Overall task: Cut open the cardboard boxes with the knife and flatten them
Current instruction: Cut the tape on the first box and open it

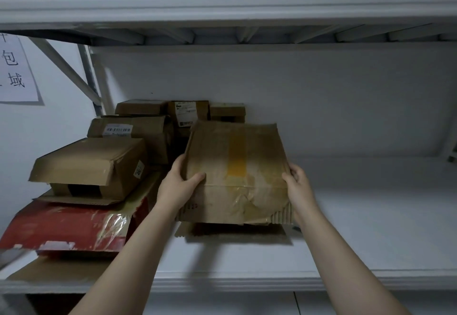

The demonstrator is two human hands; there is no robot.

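A worn brown cardboard box (235, 173), squarish and flattish, is showing a strip of yellow tape down the middle of its top face, wrinkled clear tape across its near end, and a crushed corner at 5 o'clock where the corrugated edge is exposed. It is sitting over the white shelf board (358, 230), near the middle of the view. A flat scrap of brown cardboard (188, 232) is lying under its near edge. Whether the box's underside is touching the shelf cannot be told.

The hands are working apart, with the box clamped between them. The left hand (178, 186) is gripping the box's 9 o'clock edge, thumb lying across the top face and fingers curling round the side. The right hand (299, 186) is gripping the 3 o'clock edge, fingers wrapping over it.

At 9 o'clock from the box, a dented brown carton (91, 164) is resting on a flattened red carton (61, 225). At 11 o'clock, several smaller brown labelled parcels (188, 112) are standing against the back wall. A white paper sign (14, 72) is hanging at the far left.
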